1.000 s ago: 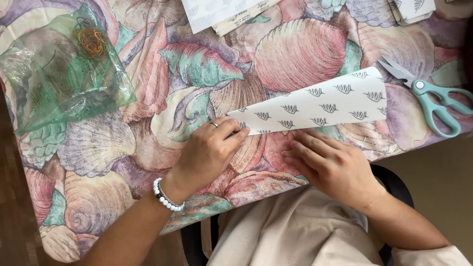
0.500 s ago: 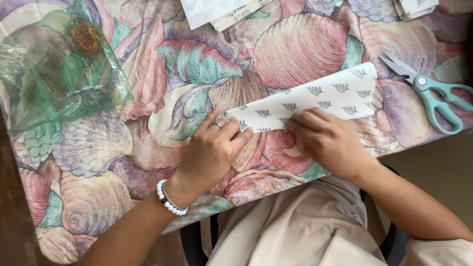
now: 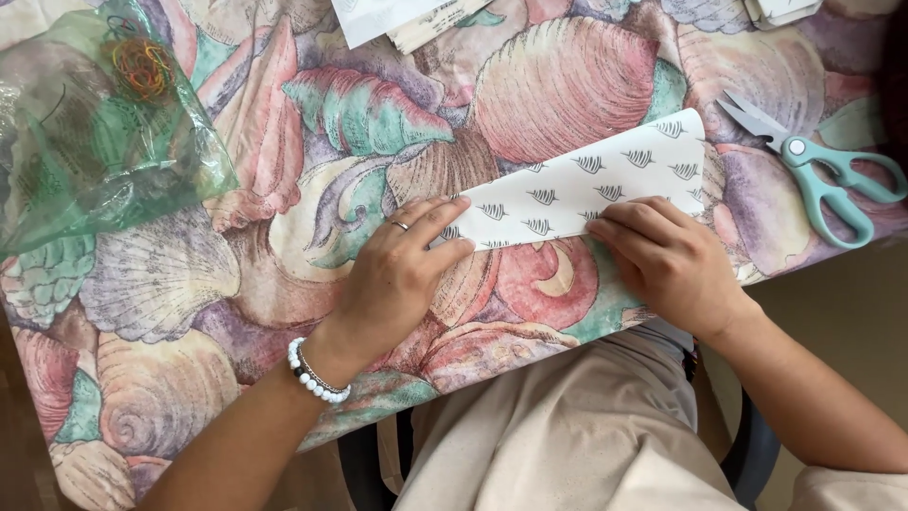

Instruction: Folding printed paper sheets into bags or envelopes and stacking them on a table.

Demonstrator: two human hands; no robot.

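Note:
A folded sheet of white paper with small dark leaf marks [image 3: 586, 185] lies slanted on the shell-patterned tablecloth [image 3: 530, 85]. My left hand [image 3: 397, 274], with a ring and a bead bracelet, presses its fingers flat on the paper's left end. My right hand [image 3: 667, 260] lies flat on the lower edge of the paper near its right half, fingertips pressing along the fold.
Teal-handled scissors [image 3: 823, 180] lie shut at the right table edge. A clear green plastic bag [image 3: 95, 151] with rubber bands sits at the upper left. White papers [image 3: 397, 17] lie at the top edge. The table's front edge runs just below my hands.
My right hand has slid to the right along the paper's lower edge. My left hand has stayed on the left end. The view has shifted slightly.

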